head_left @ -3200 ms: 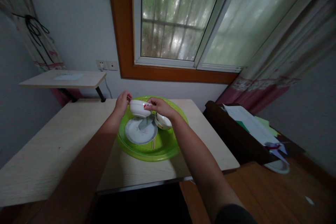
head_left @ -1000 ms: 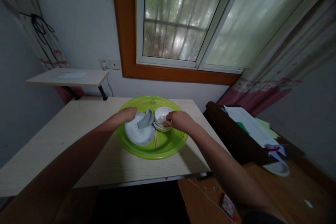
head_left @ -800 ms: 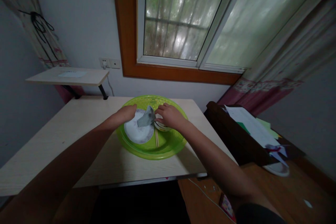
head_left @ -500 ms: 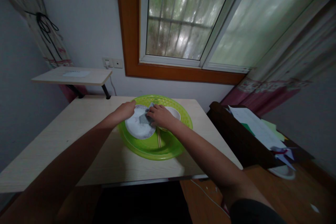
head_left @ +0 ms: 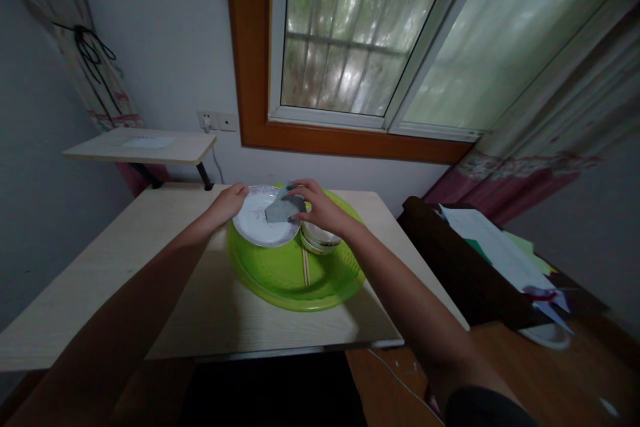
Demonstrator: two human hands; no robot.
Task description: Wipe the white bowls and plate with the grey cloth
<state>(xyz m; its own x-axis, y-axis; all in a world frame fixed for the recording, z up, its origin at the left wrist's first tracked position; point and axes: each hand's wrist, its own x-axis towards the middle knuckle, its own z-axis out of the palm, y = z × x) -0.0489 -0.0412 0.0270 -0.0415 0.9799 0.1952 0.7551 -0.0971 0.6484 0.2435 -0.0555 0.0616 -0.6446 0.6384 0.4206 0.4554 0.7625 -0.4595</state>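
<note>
My left hand (head_left: 227, 201) grips the left rim of a white plate (head_left: 260, 226) and holds it raised and tilted over the back of a green plastic basin (head_left: 280, 277). My right hand (head_left: 317, 207) pinches a small grey cloth (head_left: 281, 208) against the plate's face. Stacked white bowls (head_left: 320, 239) sit in the basin just under my right wrist. A pair of wooden chopsticks (head_left: 305, 271) lies on the basin floor in front of the bowls.
The basin stands on a pale wooden table (head_left: 100, 260) below a window. A small wall shelf (head_left: 143, 145) is at the back left. To the right stands a dark cabinet with papers (head_left: 493, 243) and a white dish (head_left: 547, 335).
The bowl I held earlier now sits stacked in the basin. My right hand has picked up the grey cloth, and my left hand has lifted the plate out of the basin.
</note>
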